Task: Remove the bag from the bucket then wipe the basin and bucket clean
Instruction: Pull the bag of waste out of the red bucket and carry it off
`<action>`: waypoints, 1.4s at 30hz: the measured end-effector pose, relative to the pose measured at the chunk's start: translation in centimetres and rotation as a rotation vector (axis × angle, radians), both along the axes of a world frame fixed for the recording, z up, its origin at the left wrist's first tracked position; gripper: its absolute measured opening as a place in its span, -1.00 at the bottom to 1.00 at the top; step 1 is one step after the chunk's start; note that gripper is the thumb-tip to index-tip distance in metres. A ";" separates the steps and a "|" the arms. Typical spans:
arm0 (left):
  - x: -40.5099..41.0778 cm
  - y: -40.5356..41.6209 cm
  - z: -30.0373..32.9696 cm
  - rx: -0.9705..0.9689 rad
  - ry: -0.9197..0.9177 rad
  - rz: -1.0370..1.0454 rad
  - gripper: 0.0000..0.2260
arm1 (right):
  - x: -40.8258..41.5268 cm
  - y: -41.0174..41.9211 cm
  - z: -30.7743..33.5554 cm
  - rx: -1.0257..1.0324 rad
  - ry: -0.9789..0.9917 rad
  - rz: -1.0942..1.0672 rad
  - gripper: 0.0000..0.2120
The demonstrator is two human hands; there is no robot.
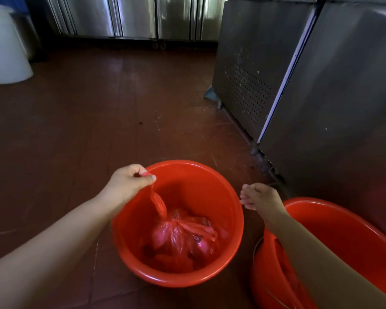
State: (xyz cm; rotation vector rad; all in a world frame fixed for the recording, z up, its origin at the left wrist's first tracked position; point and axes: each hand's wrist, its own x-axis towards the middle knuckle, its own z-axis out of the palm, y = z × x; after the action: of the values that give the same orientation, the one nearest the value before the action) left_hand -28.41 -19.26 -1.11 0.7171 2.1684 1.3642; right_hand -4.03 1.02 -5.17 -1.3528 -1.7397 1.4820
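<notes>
Our left hand (129, 181) pinches a handle of the bag (183, 237), taut up toward the bucket (232, 197) left rim, bag straight below; our right hand (257, 197) hangs loose, holding nothing, by the right rim.

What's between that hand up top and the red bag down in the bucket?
Head view: one stretched red bag handle joins the left hand to the knotted red plastic bag.

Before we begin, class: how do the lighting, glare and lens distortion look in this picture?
Head view: dim, warm light; soft glare streaks on the steel cabinets; wide-angle lens bends the edges, so the cabinet lines lean; the left hand holding the bag in the bucket is fairly sharp; corners are darker.
</notes>
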 end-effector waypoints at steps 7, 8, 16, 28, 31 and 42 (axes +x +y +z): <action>3.7 2.3 -0.4 0.070 -0.033 -0.116 -0.72 | 0.1 -1.4 -0.2 0.072 -0.033 0.041 -0.80; 4.5 2.7 -1.1 0.067 -0.086 -0.172 -0.74 | 0.2 -1.5 -0.3 0.077 -0.032 0.042 -0.80; 8.9 6.8 -10.1 -0.471 0.195 -0.799 -0.74 | 3.4 -0.6 0.3 0.099 0.029 0.002 -0.79; 12.9 8.7 -13.0 -0.464 -0.180 -0.549 -0.79 | 17.1 2.8 -0.5 0.188 -0.239 -0.132 -0.74; 12.6 9.3 -11.5 -0.355 -0.126 -0.428 -0.87 | 17.6 2.2 -2.3 0.157 -0.385 -0.004 -0.79; 14.2 9.3 -7.8 -0.094 -0.224 -0.274 -0.83 | 12.8 2.2 -5.4 0.131 -0.384 0.280 -0.87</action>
State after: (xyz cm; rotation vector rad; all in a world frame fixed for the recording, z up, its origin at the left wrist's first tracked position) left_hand -14.18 -9.98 -8.94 0.7552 1.8681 1.1352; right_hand 8.82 3.23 -10.53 -1.4413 -2.3054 1.2747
